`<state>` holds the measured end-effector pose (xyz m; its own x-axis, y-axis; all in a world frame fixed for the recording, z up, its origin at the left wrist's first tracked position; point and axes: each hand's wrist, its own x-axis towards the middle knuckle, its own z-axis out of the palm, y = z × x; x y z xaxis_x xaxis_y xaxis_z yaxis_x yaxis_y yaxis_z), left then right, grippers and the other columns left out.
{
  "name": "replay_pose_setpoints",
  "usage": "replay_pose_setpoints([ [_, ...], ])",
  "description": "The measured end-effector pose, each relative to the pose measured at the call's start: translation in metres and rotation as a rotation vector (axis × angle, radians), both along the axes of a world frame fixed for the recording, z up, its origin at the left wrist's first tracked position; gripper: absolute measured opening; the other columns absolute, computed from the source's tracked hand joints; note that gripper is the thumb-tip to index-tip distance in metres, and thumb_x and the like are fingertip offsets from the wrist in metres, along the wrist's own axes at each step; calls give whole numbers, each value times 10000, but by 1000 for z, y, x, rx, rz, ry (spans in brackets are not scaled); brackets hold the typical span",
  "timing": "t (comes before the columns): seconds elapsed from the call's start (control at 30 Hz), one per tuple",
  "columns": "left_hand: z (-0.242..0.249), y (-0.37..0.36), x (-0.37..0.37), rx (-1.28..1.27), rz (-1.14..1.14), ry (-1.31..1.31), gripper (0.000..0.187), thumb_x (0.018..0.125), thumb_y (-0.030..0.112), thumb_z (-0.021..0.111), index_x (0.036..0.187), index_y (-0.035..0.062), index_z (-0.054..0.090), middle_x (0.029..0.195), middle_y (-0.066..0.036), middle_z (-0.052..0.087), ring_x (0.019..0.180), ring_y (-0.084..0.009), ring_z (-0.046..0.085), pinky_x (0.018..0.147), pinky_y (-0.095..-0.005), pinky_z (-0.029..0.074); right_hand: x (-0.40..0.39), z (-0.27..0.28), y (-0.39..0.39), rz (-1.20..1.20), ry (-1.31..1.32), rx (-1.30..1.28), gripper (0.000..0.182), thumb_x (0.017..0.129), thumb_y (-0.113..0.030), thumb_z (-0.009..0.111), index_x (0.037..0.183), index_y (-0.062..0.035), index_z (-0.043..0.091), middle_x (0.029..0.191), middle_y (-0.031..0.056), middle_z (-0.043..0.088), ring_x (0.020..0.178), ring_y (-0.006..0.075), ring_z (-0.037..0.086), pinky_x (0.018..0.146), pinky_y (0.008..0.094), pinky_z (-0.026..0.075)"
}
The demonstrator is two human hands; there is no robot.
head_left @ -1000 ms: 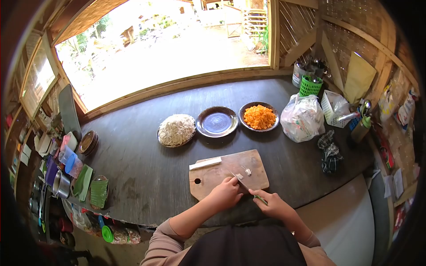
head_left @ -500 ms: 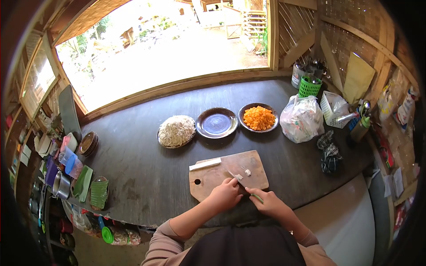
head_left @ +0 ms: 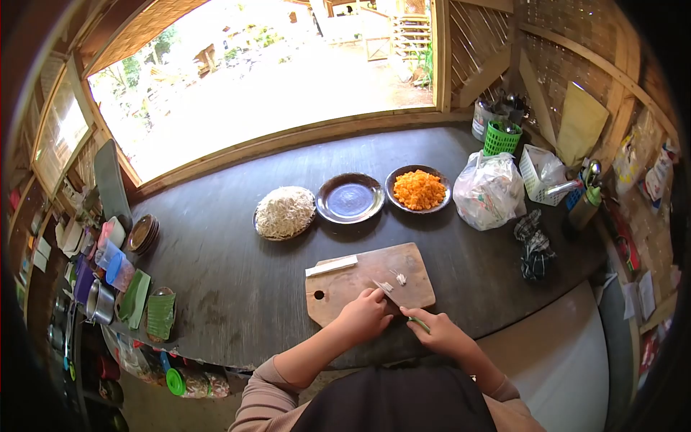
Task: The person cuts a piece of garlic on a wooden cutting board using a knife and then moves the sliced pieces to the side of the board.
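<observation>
A wooden cutting board with a round hole lies on the dark table. My right hand is closed round the green handle of a knife, its blade slanting up and left over the board. My left hand rests on the board beside the blade with its fingers curled down; whatever is under them is hidden. Small white cut pieces lie just beyond the knife. A long white strip of food sits along the board's upper left edge.
Behind the board stand a plate of white shreds, a bare dark plate and a plate of diced orange food. A filled plastic bag and black bundle are right. Green leaf pieces lie left.
The knife and right hand have shifted very slightly against the left hand. The white pieces and the plates stay as they were; the view has moved a little.
</observation>
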<state>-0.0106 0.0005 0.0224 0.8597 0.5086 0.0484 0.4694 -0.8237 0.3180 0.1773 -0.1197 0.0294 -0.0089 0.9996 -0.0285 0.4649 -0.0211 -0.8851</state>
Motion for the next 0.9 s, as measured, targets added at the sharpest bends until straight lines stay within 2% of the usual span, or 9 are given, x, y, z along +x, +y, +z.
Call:
replay_pose_setpoints([
  [0.07, -3, 0, 0, -20, 6, -30, 351, 893, 288, 625, 1043, -27, 671, 1182, -133, 588, 1158, -316, 532, 970, -389, 486, -3, -18, 8, 3, -31, 175, 348, 956, -157, 577, 1298, -97, 594, 939, 217, 695, 814, 383, 689, 747, 399, 526],
  [0.2, -14, 6, -1, -3, -45, -17, 344, 895, 282, 622, 1045, -24, 670, 1189, -140, 588, 1165, -325, 526, 989, -394, 469, -8, -13, 20, 15, -67, 56, 334, 955, -143, 574, 1282, -76, 598, 1012, 220, 688, 885, 388, 685, 776, 417, 530],
  [0.3, -13, 7, 0, 57, -93, 76, 339, 894, 273, 622, 1058, -21, 664, 1187, -147, 587, 1171, -327, 525, 994, -393, 464, -4, -24, 21, 20, -36, 226, 331, 954, -152, 581, 1278, -90, 603, 1038, 215, 687, 891, 387, 687, 786, 397, 532],
  [0.37, -10, 4, -1, 12, -31, 7, 347, 896, 274, 622, 1067, -26, 656, 1197, -149, 576, 1172, -326, 524, 984, -396, 475, -1, -9, 9, 2, -30, 70, 337, 952, -165, 589, 1284, -110, 602, 1023, 209, 692, 879, 382, 691, 785, 384, 530],
  [0.5, -2, 0, -1, -7, -9, 28, 362, 899, 281, 623, 1068, -38, 649, 1219, -150, 561, 1173, -327, 524, 974, -394, 488, 2, 1, -2, 6, -14, 70, 345, 951, -180, 596, 1291, -123, 598, 996, 206, 696, 853, 373, 697, 775, 368, 530],
  [0.6, -4, 2, -1, -2, -18, 10, 366, 902, 289, 622, 1066, -37, 650, 1238, -152, 548, 1176, -328, 523, 966, -392, 496, 2, 14, -4, -10, -47, -168, 348, 952, -187, 597, 1293, -120, 594, 993, 214, 693, 866, 376, 695, 768, 364, 530],
  [0.7, 0, 1, -1, -9, -21, 12, 361, 902, 288, 624, 1074, -28, 653, 1229, -153, 554, 1180, -330, 521, 972, -397, 492, -2, 11, -2, -7, -24, -101, 348, 954, -177, 590, 1295, -109, 590, 980, 225, 689, 868, 391, 687, 764, 377, 530],
  [0.77, 0, 0, -1, -25, -3, -6, 356, 896, 284, 630, 1079, -20, 655, 1209, -152, 566, 1173, -333, 523, 977, -401, 484, -4, -4, 4, 10, -33, 81, 342, 955, -163, 572, 1289, -94, 589, 947, 254, 677, 853, 422, 673, 755, 437, 541],
  [0.9, -4, 2, -1, -59, -11, 2, 353, 889, 278, 636, 1080, -18, 657, 1191, -156, 576, 1161, -338, 529, 981, -404, 476, -8, -14, 18, 12, -49, 140, 342, 958, -151, 576, 1293, -84, 588, 960, 231, 687, 855, 408, 677, 764, 407, 529],
])
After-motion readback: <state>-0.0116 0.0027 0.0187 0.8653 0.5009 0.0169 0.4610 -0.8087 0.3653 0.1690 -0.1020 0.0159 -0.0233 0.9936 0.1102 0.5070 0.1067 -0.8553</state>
